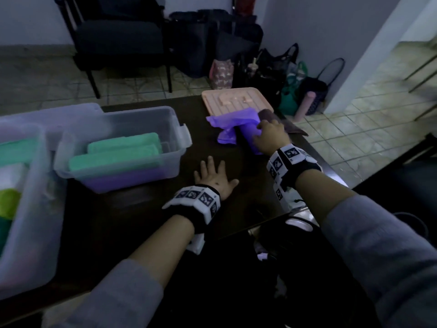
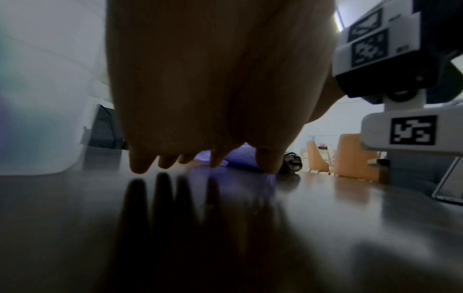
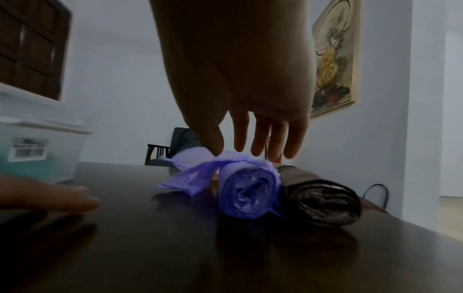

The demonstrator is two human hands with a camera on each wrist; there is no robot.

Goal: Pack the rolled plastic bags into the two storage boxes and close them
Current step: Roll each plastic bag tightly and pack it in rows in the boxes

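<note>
A purple rolled bag (image 1: 246, 134) (image 3: 248, 190) lies on the dark table (image 1: 132, 209), its loose end unrolled to the left. A dark brown roll (image 1: 266, 114) (image 3: 323, 202) lies touching it on the right. My right hand (image 1: 264, 136) (image 3: 238, 152) reaches over the purple roll with straight fingers, the thumb touching the plastic. My left hand (image 1: 212, 171) (image 2: 200, 158) lies flat on the table with spread fingers, holding nothing. The nearer clear box (image 1: 182, 147) (image 3: 37, 150) stands open with green rolls over a purple one. A second open box (image 1: 35, 233) stands at far left.
A pink lid (image 1: 212, 100) lies at the table's far edge behind the rolls. A clear lid (image 1: 47, 114) lies behind the boxes. The table's right edge runs close to the brown roll. A dark chair (image 1: 118, 41) and several bags stand on the tiled floor beyond.
</note>
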